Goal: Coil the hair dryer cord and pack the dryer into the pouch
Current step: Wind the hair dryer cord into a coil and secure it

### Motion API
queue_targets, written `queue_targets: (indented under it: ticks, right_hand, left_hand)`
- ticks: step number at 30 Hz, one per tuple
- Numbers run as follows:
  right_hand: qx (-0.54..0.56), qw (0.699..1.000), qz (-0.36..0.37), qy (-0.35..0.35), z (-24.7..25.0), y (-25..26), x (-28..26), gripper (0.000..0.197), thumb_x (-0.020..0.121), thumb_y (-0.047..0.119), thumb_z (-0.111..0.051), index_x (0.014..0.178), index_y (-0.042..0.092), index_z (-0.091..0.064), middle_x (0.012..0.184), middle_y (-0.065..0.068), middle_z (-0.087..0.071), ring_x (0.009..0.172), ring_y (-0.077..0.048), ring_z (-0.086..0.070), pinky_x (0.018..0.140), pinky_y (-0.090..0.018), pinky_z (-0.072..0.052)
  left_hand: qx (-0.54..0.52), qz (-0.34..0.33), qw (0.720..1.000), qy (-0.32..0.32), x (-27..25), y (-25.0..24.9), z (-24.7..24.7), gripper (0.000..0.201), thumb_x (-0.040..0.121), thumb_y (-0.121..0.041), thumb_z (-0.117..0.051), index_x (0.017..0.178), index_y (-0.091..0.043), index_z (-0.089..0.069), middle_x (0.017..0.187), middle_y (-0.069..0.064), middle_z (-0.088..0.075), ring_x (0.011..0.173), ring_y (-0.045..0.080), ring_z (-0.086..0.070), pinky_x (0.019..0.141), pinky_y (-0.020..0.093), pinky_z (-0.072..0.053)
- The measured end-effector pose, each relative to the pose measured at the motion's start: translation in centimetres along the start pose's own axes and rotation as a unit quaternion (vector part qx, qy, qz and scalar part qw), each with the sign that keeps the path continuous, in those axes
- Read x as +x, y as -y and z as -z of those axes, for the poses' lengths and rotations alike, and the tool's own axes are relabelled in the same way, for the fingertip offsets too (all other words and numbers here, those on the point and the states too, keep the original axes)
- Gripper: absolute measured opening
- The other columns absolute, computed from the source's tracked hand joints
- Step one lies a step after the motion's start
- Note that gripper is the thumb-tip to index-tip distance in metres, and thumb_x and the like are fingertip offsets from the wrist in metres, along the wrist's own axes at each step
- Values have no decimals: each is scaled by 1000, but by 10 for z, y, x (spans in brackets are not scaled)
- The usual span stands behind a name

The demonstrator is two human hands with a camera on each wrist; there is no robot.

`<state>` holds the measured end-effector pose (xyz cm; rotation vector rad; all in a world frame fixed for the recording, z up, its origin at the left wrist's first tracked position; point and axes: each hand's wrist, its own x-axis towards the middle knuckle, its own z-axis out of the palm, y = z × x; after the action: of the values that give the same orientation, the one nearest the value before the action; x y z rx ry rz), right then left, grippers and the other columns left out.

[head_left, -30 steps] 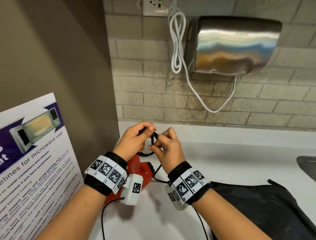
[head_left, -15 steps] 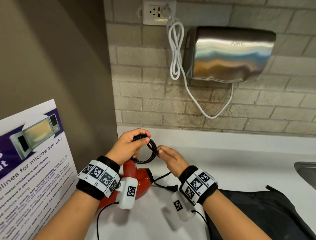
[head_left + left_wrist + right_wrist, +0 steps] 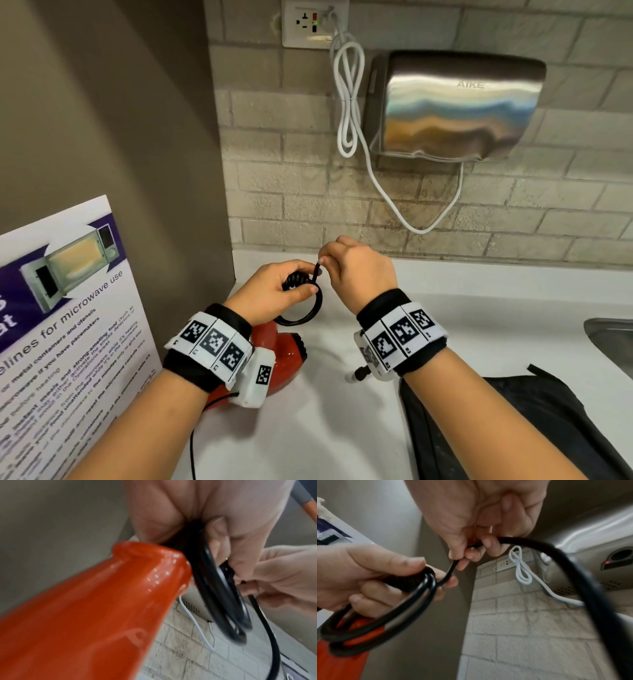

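Coiling: your left hand (image 3: 274, 291) grips a small bundle of finished loops of the cord (image 3: 310, 305), thumb curled over the top, held up above the desk (image 3: 325, 428).
Feeding: your right hand (image 3: 356, 270) pinches the free run of cord just beside that bundle — by the look of it, the next loop is being laid on.
Left to coil: a slack length trails down under your right wrist to the plug (image 3: 359, 371), which lies on the desk near the pouch, so the coil is not finished.
Packing: not begun — the black pouch (image 3: 513, 428) lies flat toward the desk's right front edge, and whether its mouth is open can't be told.
Dryer: the red hair dryer (image 3: 281, 356) is at the desk's left side, below your left wrist, outside the pouch.
Cord's look: black, smooth and glossy, fairly stiff — the loops hold a round shape.
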<state>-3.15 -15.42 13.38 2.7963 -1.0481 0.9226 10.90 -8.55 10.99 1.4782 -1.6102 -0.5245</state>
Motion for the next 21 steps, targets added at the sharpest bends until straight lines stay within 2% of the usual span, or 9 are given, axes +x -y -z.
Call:
queue_targets:
  ticks: [3,5,8,10,13,15,17,19,21]
  right_hand:
    - [7,1000,2,-12,5,2,-2,25,95,31,-39,104,22,-61,108,2,-60,101,-21,-56,67,-26,-34]
    - [44,999,-14,-10,6,-2,-6,23,94,33,-43,102,23,-62,105,4,-62,96,-18,-58,67,-26,-36]
    - [159,985,-69,13,4,-16,-12,17,91,31,-51,97,22,-64,90,4,-65,80,-15,-56,68,-27,-41]
    - [245,963,-100,53,-1,-31,-17,11,90,24,-52,86,22,-62,75,6,-61,71,-14,-55,66,-25,-43]
    - [313,934,-104,135,-12,-45,-29,25,88,11,-54,70,28,-55,71,6,-61,61,2,-54,61,-6,-41]
    - [370,910,-110,151,-20,-46,-36,30,87,4,-54,70,28,-56,72,2,-62,59,0,-54,60,-10,-46]
    - [437,885,-110,114,-25,-45,-41,30,86,-1,-54,71,25,-59,71,1,-63,61,-7,-57,62,-16,-50]
    - [494,858,-109,95,-28,-44,-43,28,86,-2,-55,74,22,-61,71,-1,-63,62,-8,-60,64,-17,-52]
    - [521,838,-117,114,-36,-46,-46,26,89,-1,-51,79,21,-61,72,-2,-63,58,-4,-60,62,-18,-52]
  left_hand:
    - [-15,5,1000,-9,0,-3,-5,25,86,-5,-58,111,-7,-60,68,-23,-54,48,-18,-50,51,-1,-38]
    - [-32,16,999,-27,-1,-3,-6,19,87,-4,-56,105,-8,-61,47,-22,-54,42,-15,-48,46,1,-36]
    - [-49,39,994,-88,1,4,-4,11,89,-11,-55,94,-18,-62,42,-21,-54,36,-5,-45,45,11,-33]
    - [-71,59,986,-138,5,12,-3,9,89,-13,-55,92,-16,-62,40,-16,-52,34,-1,-43,47,20,-32]
    - [-98,74,977,-175,8,18,-2,11,89,-13,-54,96,-10,-62,37,-16,-51,34,0,-41,48,21,-30]
    - [-95,74,976,-179,10,18,-3,13,89,-14,-55,99,-9,-62,39,-16,-51,33,-2,-42,47,19,-31]
    - [-101,72,976,-176,11,18,-5,15,89,-13,-54,101,-8,-61,40,-15,-52,32,-3,-42,44,15,-32]
    - [-110,71,977,-169,10,17,-7,15,90,-11,-53,102,-9,-60,38,-18,-52,31,-3,-41,43,12,-31]
    - [-116,71,977,-167,10,16,-6,17,90,-10,-52,105,-8,-60,37,-18,-51,31,-3,-41,47,16,-32]
